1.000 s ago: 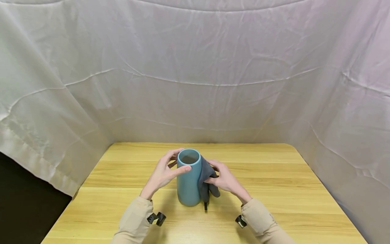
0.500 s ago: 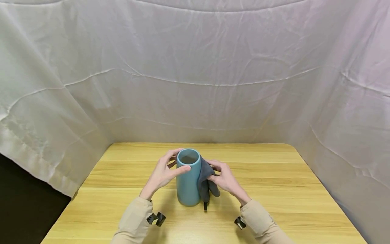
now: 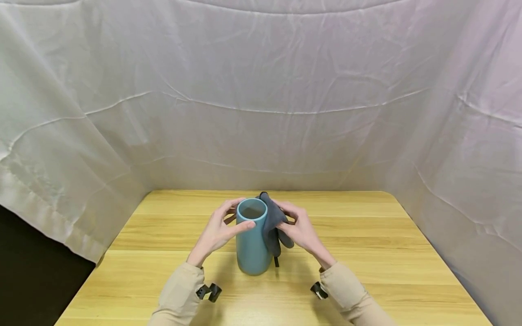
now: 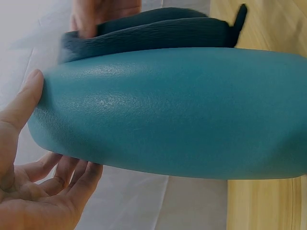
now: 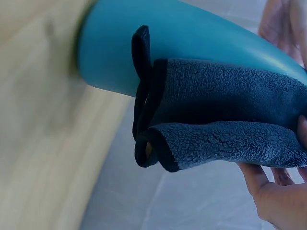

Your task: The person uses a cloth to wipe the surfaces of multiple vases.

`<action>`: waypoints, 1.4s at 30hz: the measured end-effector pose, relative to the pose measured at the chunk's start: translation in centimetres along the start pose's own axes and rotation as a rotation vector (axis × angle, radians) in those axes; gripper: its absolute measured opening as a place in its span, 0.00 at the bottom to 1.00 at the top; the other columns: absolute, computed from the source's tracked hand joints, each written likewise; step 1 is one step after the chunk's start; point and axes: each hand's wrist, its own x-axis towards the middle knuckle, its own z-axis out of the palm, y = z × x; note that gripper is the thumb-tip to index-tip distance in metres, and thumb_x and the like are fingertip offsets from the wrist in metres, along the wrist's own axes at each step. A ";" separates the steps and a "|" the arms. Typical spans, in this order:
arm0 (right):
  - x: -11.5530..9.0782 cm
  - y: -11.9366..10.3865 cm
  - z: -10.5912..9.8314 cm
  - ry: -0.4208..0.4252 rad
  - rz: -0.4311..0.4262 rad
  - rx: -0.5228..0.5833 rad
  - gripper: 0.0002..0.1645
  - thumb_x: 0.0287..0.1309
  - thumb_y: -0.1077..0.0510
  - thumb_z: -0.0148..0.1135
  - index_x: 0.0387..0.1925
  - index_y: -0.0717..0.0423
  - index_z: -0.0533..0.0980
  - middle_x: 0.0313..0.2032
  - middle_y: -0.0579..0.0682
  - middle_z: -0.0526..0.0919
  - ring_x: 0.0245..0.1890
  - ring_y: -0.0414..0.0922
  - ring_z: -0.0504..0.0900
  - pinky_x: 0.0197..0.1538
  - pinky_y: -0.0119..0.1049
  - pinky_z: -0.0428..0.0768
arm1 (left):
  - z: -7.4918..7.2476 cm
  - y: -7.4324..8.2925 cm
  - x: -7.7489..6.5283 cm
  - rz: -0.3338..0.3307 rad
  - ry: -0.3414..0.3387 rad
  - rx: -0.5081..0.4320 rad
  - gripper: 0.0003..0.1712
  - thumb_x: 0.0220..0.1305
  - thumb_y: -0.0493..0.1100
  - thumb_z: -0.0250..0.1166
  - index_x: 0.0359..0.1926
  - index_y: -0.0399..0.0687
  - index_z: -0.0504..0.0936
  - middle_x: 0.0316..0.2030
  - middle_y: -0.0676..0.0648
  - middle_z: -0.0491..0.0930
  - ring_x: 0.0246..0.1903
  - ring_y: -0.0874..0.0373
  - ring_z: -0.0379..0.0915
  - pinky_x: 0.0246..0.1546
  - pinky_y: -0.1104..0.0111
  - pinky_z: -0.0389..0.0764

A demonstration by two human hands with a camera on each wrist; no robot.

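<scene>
A tall teal vase (image 3: 252, 246) stands upright on the table, its round mouth facing up. My left hand (image 3: 216, 233) grips it near the rim, thumb across the front and fingers round the far left side; the left wrist view shows this hold on the vase (image 4: 158, 115). With my right hand (image 3: 299, 228) I hold a folded dark grey cloth (image 3: 271, 224) against the vase's right side. In the right wrist view the cloth (image 5: 225, 91) looks fluffy, with black edging and a hanging loop, and lies along the vase wall.
The light wooden table (image 3: 367, 253) spreads around the vase. Pale hanging fabric (image 3: 261, 149) encloses its back and sides. A dark area (image 3: 36, 271) lies beyond the left edge. Small black devices sit at both wrists.
My right hand has moved up along the vase with the cloth, whose upper end now rises above the rim at the back. The left hand and the vase have stayed in place.
</scene>
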 end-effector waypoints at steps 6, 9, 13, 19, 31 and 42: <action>0.4 -0.4 -0.3 -0.017 -0.013 0.004 0.31 0.61 0.66 0.68 0.66 0.56 0.75 0.56 0.59 0.83 0.57 0.56 0.82 0.59 0.35 0.82 | 0.0 0.1 0.0 -0.003 -0.002 -0.005 0.35 0.58 0.43 0.75 0.66 0.48 0.75 0.59 0.42 0.78 0.58 0.45 0.74 0.67 0.45 0.74; 0.3 -0.3 -0.4 -0.027 0.008 0.005 0.31 0.61 0.66 0.67 0.67 0.55 0.74 0.57 0.60 0.83 0.57 0.56 0.82 0.60 0.38 0.82 | 0.0 0.0 0.0 0.000 -0.005 -0.007 0.35 0.58 0.44 0.75 0.66 0.48 0.75 0.59 0.42 0.78 0.58 0.45 0.74 0.67 0.45 0.74; -0.1 0.1 -0.4 -0.043 0.054 -0.011 0.31 0.61 0.66 0.67 0.66 0.56 0.74 0.60 0.60 0.82 0.58 0.58 0.82 0.61 0.46 0.83 | 0.1 0.0 0.0 0.003 -0.003 -0.010 0.34 0.58 0.44 0.75 0.66 0.48 0.75 0.59 0.41 0.78 0.58 0.44 0.74 0.67 0.44 0.74; -0.7 1.3 -0.2 -0.092 0.114 -0.023 0.31 0.60 0.69 0.65 0.66 0.59 0.74 0.60 0.63 0.81 0.54 0.61 0.84 0.54 0.43 0.86 | 0.1 -0.1 0.0 0.003 0.001 -0.011 0.35 0.58 0.43 0.75 0.66 0.47 0.74 0.60 0.41 0.78 0.58 0.44 0.74 0.67 0.45 0.74; -1.4 2.7 0.0 -0.164 0.178 -0.019 0.32 0.59 0.72 0.62 0.66 0.62 0.73 0.57 0.66 0.79 0.52 0.61 0.84 0.51 0.41 0.86 | 0.0 0.1 -0.1 0.012 -0.016 -0.012 0.35 0.59 0.44 0.75 0.67 0.49 0.74 0.61 0.42 0.76 0.60 0.44 0.73 0.67 0.45 0.74; -1.7 2.7 0.0 -0.166 0.186 -0.010 0.32 0.62 0.70 0.61 0.68 0.62 0.70 0.59 0.68 0.77 0.54 0.64 0.83 0.51 0.42 0.87 | 1.3 1.7 -0.5 -0.099 0.071 0.039 0.44 0.58 0.50 0.75 0.70 0.42 0.66 0.64 0.39 0.73 0.66 0.42 0.71 0.70 0.48 0.73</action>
